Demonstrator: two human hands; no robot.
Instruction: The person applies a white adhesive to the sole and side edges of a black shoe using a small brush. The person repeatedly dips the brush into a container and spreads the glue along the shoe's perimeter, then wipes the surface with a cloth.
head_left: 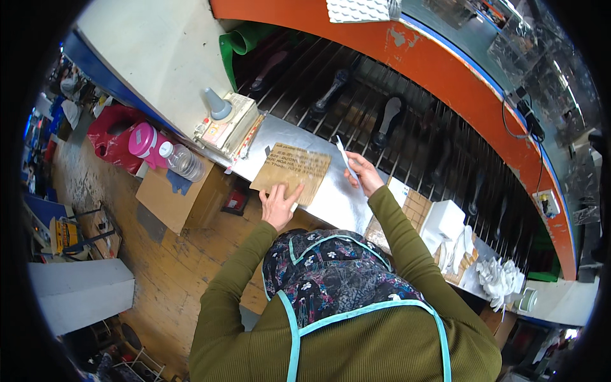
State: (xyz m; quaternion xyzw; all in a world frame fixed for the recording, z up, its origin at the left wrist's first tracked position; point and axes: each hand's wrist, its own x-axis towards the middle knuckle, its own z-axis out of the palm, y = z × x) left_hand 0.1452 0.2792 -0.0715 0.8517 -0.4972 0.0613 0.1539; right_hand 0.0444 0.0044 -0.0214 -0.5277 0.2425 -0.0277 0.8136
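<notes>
My left hand [280, 205] lies with its fingers spread on a piece of brown cardboard [291, 170] with dark print. The cardboard rests on a silvery metal ledge [334, 210], near its front edge. To the right of the cardboard, my right hand [364, 174] is closed around a slim white pen-like stick [344, 153]. It points up and away, its upper end beside the rack of bars; its exact kind is too small to make out.
Beyond the ledge, dark shoe-sole shapes [389, 116] lie on a metal bar rack [420, 149] under an orange arch [445, 83]. Left stand a box with a grey cone [218, 105] and a clear bottle [184, 162] on a carton [167, 205]. White gloves [499, 278] lie right.
</notes>
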